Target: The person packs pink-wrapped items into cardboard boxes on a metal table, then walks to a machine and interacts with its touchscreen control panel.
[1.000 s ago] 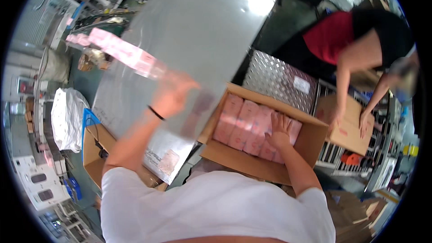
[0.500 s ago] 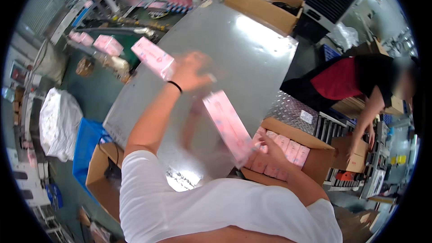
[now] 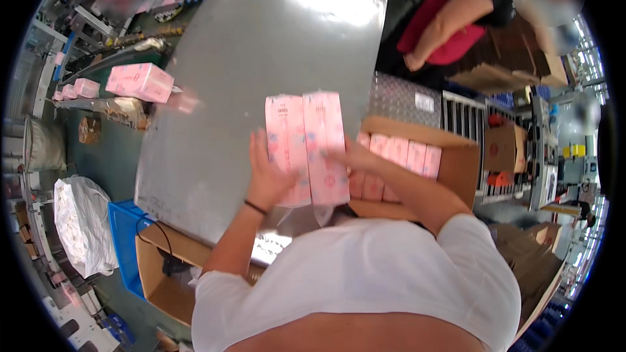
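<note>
Two long pink film-wrapped packs stand side by side in front of me, over the near part of the metal table (image 3: 241, 45). My left hand (image 3: 268, 173) is closed on the left pink pack (image 3: 285, 124), thumb across its near end and fingers along its outer side. From the other side, my right hand (image 3: 351, 160) grips the right pink pack (image 3: 323, 117), its fingers lying over the face. The packs' long sides touch or nearly touch. Just beyond my right hand, an open cardboard carton (image 3: 460, 169) holds rows of similar pink packs (image 3: 416, 155).
Another pink pack (image 3: 140, 82) sits at the conveyor's end by the table's left edge, smaller-looking ones behind it. A blue crate (image 3: 125, 248) and an open carton (image 3: 171, 303) stand near left. A co-worker (image 3: 456, 19) is at far right, beside a roller conveyor (image 3: 460, 120).
My left hand has come back from the table's left side with a pack, now beside the one in my right hand. The co-worker's arm has drawn away from the box on the rollers. My view has shifted.
</note>
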`<state>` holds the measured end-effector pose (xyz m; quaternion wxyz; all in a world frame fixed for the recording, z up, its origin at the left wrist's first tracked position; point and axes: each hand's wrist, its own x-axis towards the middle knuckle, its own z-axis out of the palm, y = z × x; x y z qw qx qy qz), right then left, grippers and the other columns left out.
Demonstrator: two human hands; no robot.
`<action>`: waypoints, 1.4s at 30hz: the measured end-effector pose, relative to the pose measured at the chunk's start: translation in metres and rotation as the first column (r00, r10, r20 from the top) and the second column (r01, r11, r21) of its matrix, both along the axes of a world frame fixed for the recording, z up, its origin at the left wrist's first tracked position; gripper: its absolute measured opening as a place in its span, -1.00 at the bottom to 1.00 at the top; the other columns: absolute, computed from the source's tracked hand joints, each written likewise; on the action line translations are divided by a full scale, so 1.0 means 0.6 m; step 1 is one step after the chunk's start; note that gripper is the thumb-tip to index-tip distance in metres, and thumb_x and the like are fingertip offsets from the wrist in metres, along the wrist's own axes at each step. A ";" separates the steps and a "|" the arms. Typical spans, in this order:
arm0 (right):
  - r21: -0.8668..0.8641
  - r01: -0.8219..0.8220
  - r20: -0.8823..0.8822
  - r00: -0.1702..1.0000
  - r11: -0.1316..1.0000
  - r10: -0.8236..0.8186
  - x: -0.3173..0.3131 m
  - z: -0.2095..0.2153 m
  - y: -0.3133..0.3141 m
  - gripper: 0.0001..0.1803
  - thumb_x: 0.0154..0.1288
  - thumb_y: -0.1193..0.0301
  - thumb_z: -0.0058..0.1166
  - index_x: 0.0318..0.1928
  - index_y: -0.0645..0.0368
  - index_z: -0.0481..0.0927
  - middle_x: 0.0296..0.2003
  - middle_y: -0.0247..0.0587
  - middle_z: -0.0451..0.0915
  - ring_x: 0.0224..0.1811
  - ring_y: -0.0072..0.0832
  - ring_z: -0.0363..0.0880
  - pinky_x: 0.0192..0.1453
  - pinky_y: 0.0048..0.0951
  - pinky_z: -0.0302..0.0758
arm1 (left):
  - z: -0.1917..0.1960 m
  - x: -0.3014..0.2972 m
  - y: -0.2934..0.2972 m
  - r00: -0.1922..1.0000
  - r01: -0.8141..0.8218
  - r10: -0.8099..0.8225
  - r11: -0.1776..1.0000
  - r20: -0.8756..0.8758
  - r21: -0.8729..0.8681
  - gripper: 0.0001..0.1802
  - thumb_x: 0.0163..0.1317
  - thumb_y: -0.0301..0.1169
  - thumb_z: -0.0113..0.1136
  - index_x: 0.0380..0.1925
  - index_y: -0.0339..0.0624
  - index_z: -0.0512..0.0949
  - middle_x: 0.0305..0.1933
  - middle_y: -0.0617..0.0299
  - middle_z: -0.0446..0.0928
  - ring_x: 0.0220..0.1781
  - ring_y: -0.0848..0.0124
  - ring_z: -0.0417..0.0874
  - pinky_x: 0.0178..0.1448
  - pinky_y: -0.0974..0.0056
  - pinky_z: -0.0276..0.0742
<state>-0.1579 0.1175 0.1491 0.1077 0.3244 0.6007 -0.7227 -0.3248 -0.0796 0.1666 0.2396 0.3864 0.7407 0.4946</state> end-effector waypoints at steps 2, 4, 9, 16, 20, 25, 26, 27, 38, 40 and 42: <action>-0.067 0.115 0.165 0.981 0.991 -0.102 -0.019 0.058 0.004 -0.23 0.33 0.23 0.26 0.42 0.16 0.19 0.19 -0.14 0.51 0.15 -0.42 0.56 0.09 -0.35 0.62 | -0.022 -0.022 0.025 0.879 0.038 0.031 0.990 0.477 -0.135 -0.03 0.07 -0.39 0.49 0.40 -0.35 0.12 0.31 -0.21 0.38 0.33 0.11 0.48 0.33 0.09 0.47; 0.120 0.169 0.016 0.985 0.978 -0.172 0.016 0.062 0.010 -0.31 0.30 0.31 0.29 0.36 0.19 0.29 0.11 -0.17 0.57 0.12 -0.44 0.57 0.08 -0.38 0.60 | -0.018 -0.032 0.064 0.767 0.185 -0.067 0.975 0.638 -0.120 -0.04 0.09 -0.38 0.49 0.41 -0.36 0.12 0.28 -0.13 0.44 0.25 0.21 0.55 0.28 0.16 0.51; 0.396 0.184 -0.406 0.914 0.900 -0.008 0.298 0.042 0.050 -0.53 0.30 0.42 0.27 0.19 0.25 0.52 0.09 -0.17 0.61 0.15 -0.41 0.56 0.17 -0.33 0.52 | 0.038 0.150 0.123 0.935 0.353 -0.353 0.928 -0.024 0.115 0.00 0.08 -0.22 0.48 0.42 -0.33 0.13 0.30 -0.15 0.43 0.26 0.04 0.55 0.27 0.09 0.50; 0.132 0.191 0.085 0.976 0.973 -0.203 0.472 -0.150 0.079 -0.12 0.33 0.28 0.23 0.50 0.20 0.03 0.29 -0.16 0.40 0.28 -0.34 0.41 0.26 -0.19 0.46 | -0.227 0.320 0.212 0.791 0.487 -0.611 0.595 0.035 -0.640 -0.60 0.29 -0.18 0.14 0.04 -0.16 0.54 -0.05 -0.18 0.62 -0.05 -0.12 0.66 0.06 -0.03 0.58; -0.037 0.234 0.252 0.943 0.972 -0.217 0.396 -0.258 0.112 0.07 0.29 0.06 0.26 0.56 0.10 -0.15 0.34 -0.08 0.35 0.27 -0.22 0.42 0.27 -0.17 0.45 | -0.140 0.253 0.238 0.820 0.460 -0.571 0.699 -0.040 -0.548 -0.76 0.29 -0.24 0.11 -0.26 -0.14 0.64 -0.27 -0.13 0.64 -0.12 -0.04 0.67 -0.02 -0.04 0.59; 0.394 0.215 0.097 0.957 0.893 -0.273 0.445 -0.289 0.133 -0.08 0.26 0.13 0.30 0.50 0.10 0.10 0.35 0.00 0.35 0.21 -0.24 0.50 0.16 -0.22 0.55 | 0.026 -0.148 0.160 0.181 -0.493 -0.425 0.741 -0.887 -0.456 -0.41 0.24 -0.35 0.11 0.32 0.21 0.42 0.39 0.12 0.39 0.49 0.07 0.25 0.45 -0.41 0.07; 0.384 0.241 0.129 0.942 0.891 -0.310 0.440 -0.222 0.147 -0.15 0.28 0.18 0.29 0.47 0.13 0.17 0.35 0.01 0.36 0.20 -0.26 0.51 0.13 -0.25 0.57 | 0.025 -0.242 0.124 0.230 -0.665 -0.473 0.562 -0.850 -0.492 -0.21 0.31 -0.34 0.05 0.52 0.41 0.06 0.54 0.33 0.19 0.60 0.15 0.06 0.48 -0.53 -0.22; 0.423 0.268 0.111 0.933 0.865 -0.343 0.436 -0.184 0.153 -0.25 0.30 0.28 0.26 0.43 0.14 0.25 0.29 -0.01 0.42 0.15 -0.31 0.55 0.10 -0.31 0.59 | 0.043 -0.306 0.097 0.177 -0.722 -0.525 0.505 -0.833 -0.472 -0.20 0.31 -0.37 0.03 0.53 0.39 0.04 0.55 0.51 0.16 0.59 0.16 0.09 0.48 -0.50 -0.17; 0.579 -0.013 -0.059 0.997 0.816 0.057 0.083 0.024 0.054 -0.22 0.33 0.29 0.26 0.47 0.11 0.19 0.21 0.00 0.49 0.15 -0.29 0.57 0.16 -0.32 0.53 | 0.078 -0.411 0.145 0.636 -0.012 -0.183 0.969 -0.750 -0.247 -0.12 0.02 0.09 0.40 0.36 0.12 0.38 0.42 0.11 0.32 0.57 0.04 0.10 0.55 -0.35 -0.20; 0.570 -0.223 0.197 0.972 0.791 0.131 0.005 0.066 0.030 -0.15 0.32 0.22 0.27 0.49 0.10 0.13 0.22 0.03 0.49 0.16 -0.25 0.57 0.16 -0.33 0.53 | 0.053 -0.474 0.114 0.572 -0.530 0.130 0.812 -0.810 -0.244 -0.24 0.07 0.17 0.29 0.26 0.14 0.46 0.40 0.17 0.37 0.56 0.00 0.10 0.55 -0.37 -0.17; 0.539 -0.183 0.102 0.983 0.822 0.153 -0.012 0.034 0.030 -0.10 0.32 0.19 0.25 0.51 0.12 0.05 0.23 0.06 0.47 0.18 -0.21 0.56 0.19 -0.32 0.51 | 0.002 -0.501 0.080 0.528 -0.685 0.174 0.665 -0.831 -0.296 -0.35 0.14 0.18 0.21 0.17 0.13 0.53 0.40 0.16 0.37 0.55 -0.08 0.07 0.55 -0.38 -0.17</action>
